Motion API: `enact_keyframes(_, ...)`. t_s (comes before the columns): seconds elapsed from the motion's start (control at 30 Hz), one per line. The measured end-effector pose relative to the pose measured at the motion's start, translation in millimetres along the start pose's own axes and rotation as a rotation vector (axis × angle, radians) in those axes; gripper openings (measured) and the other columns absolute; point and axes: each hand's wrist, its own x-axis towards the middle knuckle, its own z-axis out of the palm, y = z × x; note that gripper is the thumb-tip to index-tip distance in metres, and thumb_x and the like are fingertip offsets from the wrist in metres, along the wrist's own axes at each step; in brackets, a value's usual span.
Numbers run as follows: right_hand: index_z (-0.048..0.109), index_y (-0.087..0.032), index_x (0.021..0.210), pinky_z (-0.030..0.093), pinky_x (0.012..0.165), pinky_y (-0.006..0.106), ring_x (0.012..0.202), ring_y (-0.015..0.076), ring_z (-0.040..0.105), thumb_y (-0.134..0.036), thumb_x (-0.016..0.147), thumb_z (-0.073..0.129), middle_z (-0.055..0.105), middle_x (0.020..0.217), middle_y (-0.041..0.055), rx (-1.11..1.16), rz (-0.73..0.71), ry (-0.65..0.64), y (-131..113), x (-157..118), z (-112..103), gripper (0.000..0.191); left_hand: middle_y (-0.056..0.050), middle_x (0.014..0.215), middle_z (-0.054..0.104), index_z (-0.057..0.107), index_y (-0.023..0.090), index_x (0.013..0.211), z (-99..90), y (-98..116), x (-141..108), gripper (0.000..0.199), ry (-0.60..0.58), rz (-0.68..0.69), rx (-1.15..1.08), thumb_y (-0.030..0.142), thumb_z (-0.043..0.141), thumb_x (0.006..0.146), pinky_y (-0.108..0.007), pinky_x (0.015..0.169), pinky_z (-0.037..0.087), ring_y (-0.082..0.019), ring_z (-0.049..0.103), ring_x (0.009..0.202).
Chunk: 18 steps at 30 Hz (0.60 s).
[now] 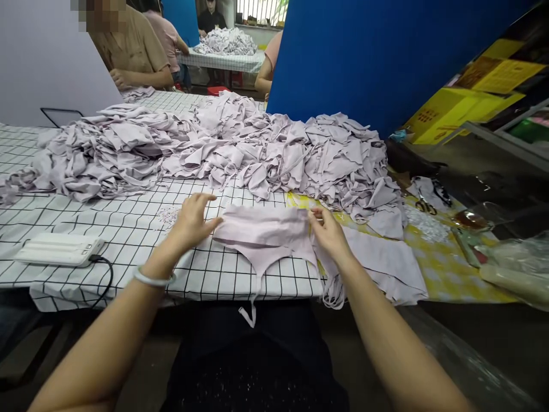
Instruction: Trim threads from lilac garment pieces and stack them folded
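A pale lilac strappy top (266,229) lies spread on the checked cloth in front of me, its thin strap hanging over the table's front edge. By its left end is my left hand (193,220), thumb and fingers apart, the thumb tip at the fabric's edge. My right hand (328,229) pinches the top's upper right corner between thumb and fingers. More folded lilac garments (386,260) lie beside and partly under my right forearm, with loops of strap (333,293) at the table edge.
A long heap of lilac garments (257,143) runs across the table behind. At left sits a white power bank (60,250) with a black cable. Scissors (425,207) and plastic bags (521,263) are at right. A blue panel (334,57) stands behind; co-workers (132,51) sit beyond.
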Motion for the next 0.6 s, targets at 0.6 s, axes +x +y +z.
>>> enact_keyframes(0.6, 0.063, -0.02, 0.084, 0.043, 0.079, 0.035, 0.088, 0.0235, 0.056, -0.018, 0.082, 0.055, 0.065, 0.092, 0.0075, -0.672, -0.327, -0.086, 15, -22, -7, 0.009, -0.018, 0.154, 0.039, 0.018, 0.016, 0.157, 100.1, 18, -20, 0.098, 0.013, -0.323, 0.228, 0.052, 0.064, 0.078, -0.066, 0.118, 0.012, -0.039, 0.031, 0.142)
